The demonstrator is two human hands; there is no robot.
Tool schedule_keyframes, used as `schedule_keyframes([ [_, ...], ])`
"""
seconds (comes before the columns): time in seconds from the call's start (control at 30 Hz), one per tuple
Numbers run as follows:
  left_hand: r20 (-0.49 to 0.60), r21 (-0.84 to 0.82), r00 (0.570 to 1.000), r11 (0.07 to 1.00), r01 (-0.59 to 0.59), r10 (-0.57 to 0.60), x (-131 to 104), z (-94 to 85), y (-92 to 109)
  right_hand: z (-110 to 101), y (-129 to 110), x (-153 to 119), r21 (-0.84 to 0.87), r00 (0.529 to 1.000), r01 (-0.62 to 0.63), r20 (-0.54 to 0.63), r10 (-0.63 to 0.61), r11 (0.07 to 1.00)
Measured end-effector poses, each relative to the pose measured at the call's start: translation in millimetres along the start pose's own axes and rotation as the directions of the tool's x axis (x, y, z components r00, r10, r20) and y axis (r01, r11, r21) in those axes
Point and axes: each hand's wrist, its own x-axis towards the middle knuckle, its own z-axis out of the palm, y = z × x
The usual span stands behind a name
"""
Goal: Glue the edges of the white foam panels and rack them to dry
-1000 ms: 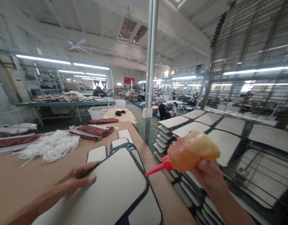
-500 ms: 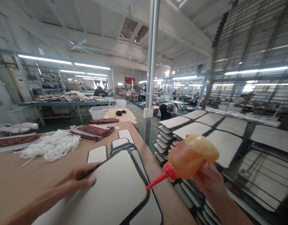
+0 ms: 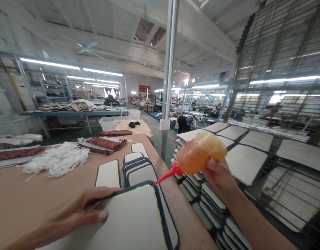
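My left hand (image 3: 89, 205) grips the far left edge of a white panel with a dark border (image 3: 133, 215), thumb on top and fingers along the edge. In my right hand (image 3: 217, 170) is a squeeze bottle (image 3: 198, 152) of amber liquid, likely glue, tilted down to the left. Its red nozzle (image 3: 166, 173) points at the panel's far right corner, on or just above the dark border. A thin yellowish line runs along the inner side of that border. Under and beyond the panel lie similar bordered panels (image 3: 141, 175), overlapping on the brown table.
A single panel (image 3: 107, 173), a white heap of strips (image 3: 58, 159) and red patterned fabric (image 3: 105, 144) lie on the table (image 3: 16, 194). To the right, a wire rack (image 3: 292, 194) bears many panels. A metal post (image 3: 167, 86) stands beyond the table; people work farther back.
The bottle has moved away from me and slightly left, its nozzle going from the panel's right side up to the far corner. The held panel has shifted lower and nearer to me.
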Motion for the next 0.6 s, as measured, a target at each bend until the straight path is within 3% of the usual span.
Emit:
schedule_keyframes([
  [0.03, 0.055, 0.050, 0.998, 0.999, -0.008, 0.005, -1, -2.0, 0, 0, 0, 1, -0.003, 1.000, -0.003, 0.015, 0.003, 1.000],
  [0.17, 0.110, 0.084, 0.994, 0.996, -0.005, -0.004, -5, -4.1, 2, -3, 0, 1, -0.013, 0.998, -0.013, 0.059, 0.014, 1.000],
  [0.47, 0.055, 0.011, 0.997, 0.998, -0.062, 0.062, -1, 2.9, 1, -4, -3, -13, -0.050, 0.995, -0.083, 0.043, 0.085, 0.995],
  [0.53, 0.021, -0.050, 0.999, 0.998, -0.043, 0.044, -1, 5.3, 5, -5, -4, -20, -0.062, 0.992, -0.117, 0.046, 0.120, 0.991],
  [0.6, 0.002, -0.259, 0.996, 0.962, 0.085, -0.087, -2, 9.1, 13, -9, -4, -26, -0.073, 0.986, -0.150, 0.062, 0.154, 0.986],
])
